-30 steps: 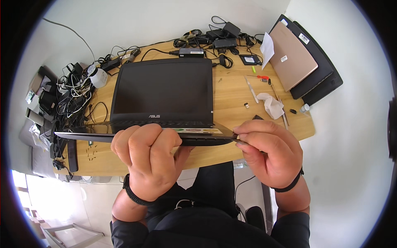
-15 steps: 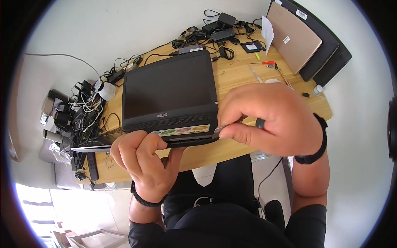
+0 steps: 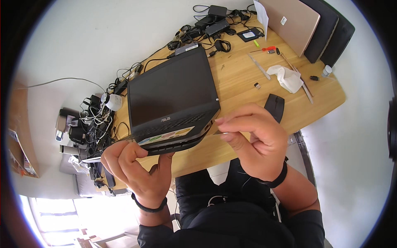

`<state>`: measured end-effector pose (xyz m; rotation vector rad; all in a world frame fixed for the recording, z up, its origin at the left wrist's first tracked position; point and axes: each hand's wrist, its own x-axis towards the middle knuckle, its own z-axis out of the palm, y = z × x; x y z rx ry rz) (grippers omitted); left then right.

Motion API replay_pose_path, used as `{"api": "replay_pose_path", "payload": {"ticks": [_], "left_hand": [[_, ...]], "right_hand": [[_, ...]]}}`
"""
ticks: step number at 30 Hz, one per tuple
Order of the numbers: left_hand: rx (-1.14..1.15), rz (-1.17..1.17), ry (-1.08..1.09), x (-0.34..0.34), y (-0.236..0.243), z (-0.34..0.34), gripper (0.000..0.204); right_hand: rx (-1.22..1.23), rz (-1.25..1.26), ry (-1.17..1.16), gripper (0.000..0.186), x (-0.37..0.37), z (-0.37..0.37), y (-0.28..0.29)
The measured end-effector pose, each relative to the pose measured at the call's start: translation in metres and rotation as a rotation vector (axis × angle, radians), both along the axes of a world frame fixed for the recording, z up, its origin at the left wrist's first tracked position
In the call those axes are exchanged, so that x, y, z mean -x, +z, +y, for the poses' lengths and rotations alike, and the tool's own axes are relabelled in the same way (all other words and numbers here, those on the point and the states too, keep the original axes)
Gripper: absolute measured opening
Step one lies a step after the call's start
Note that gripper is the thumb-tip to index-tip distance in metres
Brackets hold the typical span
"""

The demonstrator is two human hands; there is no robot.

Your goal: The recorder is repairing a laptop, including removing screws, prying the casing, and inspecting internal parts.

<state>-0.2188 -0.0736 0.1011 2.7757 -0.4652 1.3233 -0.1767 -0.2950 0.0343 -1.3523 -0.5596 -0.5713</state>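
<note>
A black laptop (image 3: 169,84) lies open, its screen leaning far back, with a coloured sticker on the palm rest. My left hand (image 3: 134,165) has its fingers wrapped on the front left edge of the raised base. My right hand (image 3: 258,146) is just off the front right corner, pinching a small thin flat piece (image 3: 222,133), apparently metal, between thumb and finger. A dark seam or gap runs along the base's edge at that corner. A black mouse (image 3: 274,107) lies beyond my right hand.
Tangled cables and adapters (image 3: 89,124) crowd the table's left and back. Closed laptops (image 3: 291,31) lean on the right wall. A white tissue (image 3: 289,78), metal spudger (image 3: 258,66), red screwdriver (image 3: 269,48) and small jar (image 3: 326,71) lie on the wooden table's (image 3: 331,97) right part.
The view has turned, and the laptop now appears slanted, its front right side higher. My right hand has pulled slightly away from the edge, still pinching the thin piece. My left hand keeps its grip.
</note>
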Motion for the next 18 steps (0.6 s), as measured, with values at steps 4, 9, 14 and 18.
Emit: {"api": "replay_pose_path", "payload": {"ticks": [4,9,14,18], "left_hand": [[0.001,-0.008,0.036,0.003,-0.003,-0.001,0.073],[-0.029,-0.042,0.059,0.005,-0.008,0.000,0.078],[0.004,-0.055,0.084,0.003,-0.012,-0.004,0.090],[-0.007,-0.075,0.145,0.004,-0.016,-0.010,0.095]], "right_hand": [[0.091,0.006,0.002,0.013,-0.005,-0.002,-0.004],[0.067,0.047,-0.060,0.014,-0.006,-0.004,-0.013],[0.010,0.030,-0.033,0.017,-0.012,0.003,-0.021],[-0.003,0.043,-0.004,0.017,-0.013,0.008,-0.023]]}}
